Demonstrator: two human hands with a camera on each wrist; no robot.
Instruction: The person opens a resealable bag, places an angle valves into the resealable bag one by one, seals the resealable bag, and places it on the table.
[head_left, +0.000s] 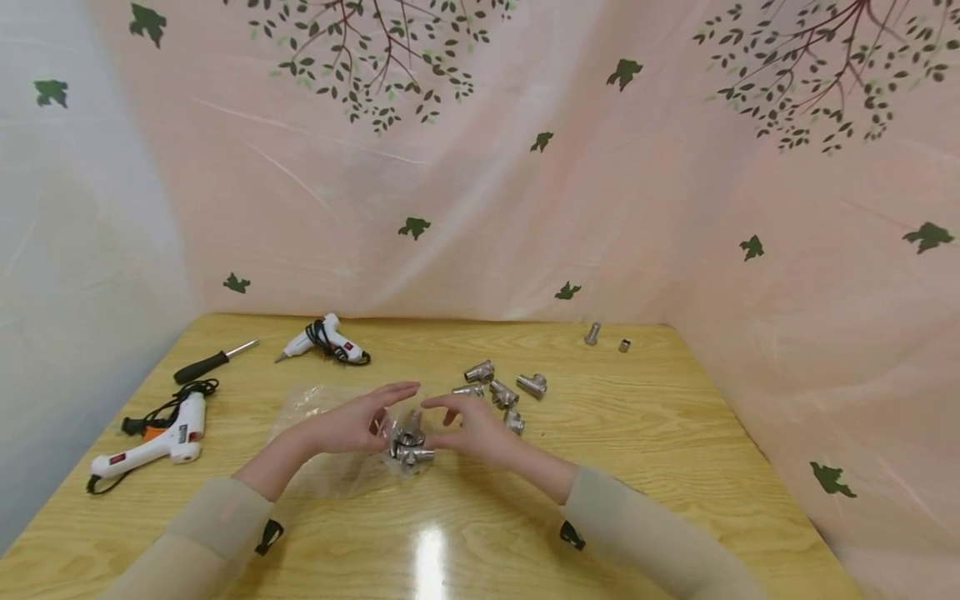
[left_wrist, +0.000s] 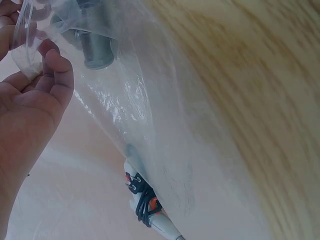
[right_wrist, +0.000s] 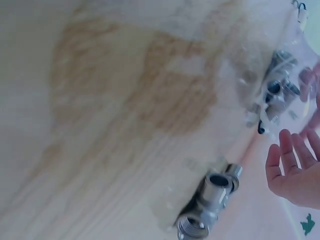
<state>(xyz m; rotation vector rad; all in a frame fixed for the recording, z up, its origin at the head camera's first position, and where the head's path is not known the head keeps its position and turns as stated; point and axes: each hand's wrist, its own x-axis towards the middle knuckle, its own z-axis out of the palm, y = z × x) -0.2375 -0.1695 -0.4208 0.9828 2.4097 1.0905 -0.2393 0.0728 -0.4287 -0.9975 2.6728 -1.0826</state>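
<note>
A clear plastic bag (head_left: 341, 477) lies across the front of the table, with several shiny metal pipe fittings (head_left: 411, 454) at its right end. My left hand (head_left: 348, 423) holds the bag's mouth; its curled fingers show at the bag edge in the left wrist view, beside a fitting (left_wrist: 97, 47) seen through the plastic. Opposite it, my right hand (head_left: 483, 429) is beside the bag opening. In the right wrist view the right hand (right_wrist: 297, 175) has loosely extended fingers and grips nothing. More tee-shaped fittings (head_left: 504, 394) lie loose just beyond that hand.
Two white glue guns (head_left: 150, 446) with black cords and a black-handled screwdriver (head_left: 202, 367) lie on the left; one glue gun is farther back. Near the back right edge are a small metal fitting (head_left: 592, 333) and a short metal piece (head_left: 625, 345). A printed curtain (head_left: 480, 250) hangs behind.
</note>
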